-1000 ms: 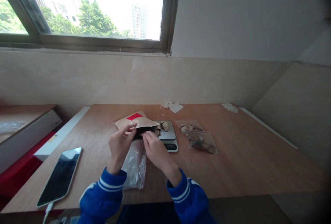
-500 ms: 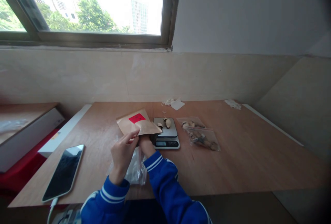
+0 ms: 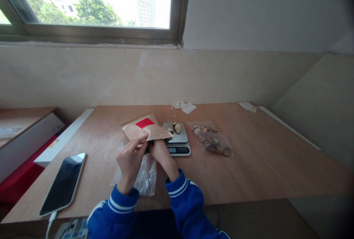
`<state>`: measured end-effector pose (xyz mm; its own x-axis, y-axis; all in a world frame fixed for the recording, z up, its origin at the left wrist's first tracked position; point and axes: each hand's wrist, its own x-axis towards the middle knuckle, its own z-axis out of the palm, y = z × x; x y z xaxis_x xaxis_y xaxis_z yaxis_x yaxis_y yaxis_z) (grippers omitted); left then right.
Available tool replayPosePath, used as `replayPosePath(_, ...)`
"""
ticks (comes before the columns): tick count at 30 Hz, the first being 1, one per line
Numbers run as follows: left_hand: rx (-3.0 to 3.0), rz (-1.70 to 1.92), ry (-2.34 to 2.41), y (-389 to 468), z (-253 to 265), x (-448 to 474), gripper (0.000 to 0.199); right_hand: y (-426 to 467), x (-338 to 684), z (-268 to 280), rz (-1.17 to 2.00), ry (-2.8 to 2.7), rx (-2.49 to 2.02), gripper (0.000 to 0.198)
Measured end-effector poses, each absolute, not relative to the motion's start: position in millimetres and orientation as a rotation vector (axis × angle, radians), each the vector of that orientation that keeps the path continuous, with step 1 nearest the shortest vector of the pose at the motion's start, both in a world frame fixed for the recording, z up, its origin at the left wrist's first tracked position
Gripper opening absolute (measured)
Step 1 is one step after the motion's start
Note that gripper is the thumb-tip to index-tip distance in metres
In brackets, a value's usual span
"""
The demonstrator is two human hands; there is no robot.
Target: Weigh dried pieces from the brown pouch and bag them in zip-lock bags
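Pinched the near edge of the brown paper bag with the left hand, thumb against fingers, right beside the bag's dark open mouth. Reached into that mouth with the right hand, sunk in up to about the knuckles; could not tell the state of the hidden fingers, whether clenched, released or grasping something inside. Held the bag over the wooden table, just left of the digital scale, with a red label facing up and the right corner overlapping the scale in view; could not tell touching from apart there. Saw pale pieces with dark edges on the scale's silver plate, one in plain view and another partly behind the bag's corner. Had a clear plastic bag lying flat below the hands, partly covered by the left one. Noticed two zip bags overlapping to the right of the scale, both with pieces inside. Had a smartphone lying well to the left, plugged into a white cable. Saw white scraps near the table's far edge, below the window. Wore blue sleeves with white-striped cuffs.
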<state>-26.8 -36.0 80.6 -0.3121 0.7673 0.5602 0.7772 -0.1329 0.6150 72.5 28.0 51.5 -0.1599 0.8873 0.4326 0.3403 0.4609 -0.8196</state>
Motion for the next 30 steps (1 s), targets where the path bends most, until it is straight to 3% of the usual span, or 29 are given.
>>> replayPosePath(8, -1.816, -1.498, -2.177, -32, 89, -25, 0.022, 2, 78, 62, 0.719, -1.718, -1.155, 0.037)
replayPosePath(18, -1.717, -1.434, -2.245, -26, 105, -28, 0.022, -26, 106, 58, 0.337, -1.561, -1.002, 0.02)
replayPosePath(23, -1.667, -1.376, -2.3, -20, 109, -35, 0.023, 9, 147, 44, 0.258, -1.254, -1.171, 0.023)
replayPosePath(30, -1.721, -1.385, -2.267, -21, 110, -37, 0.021, 79, 173, 16, 0.22, -1.294, -1.376, 0.029)
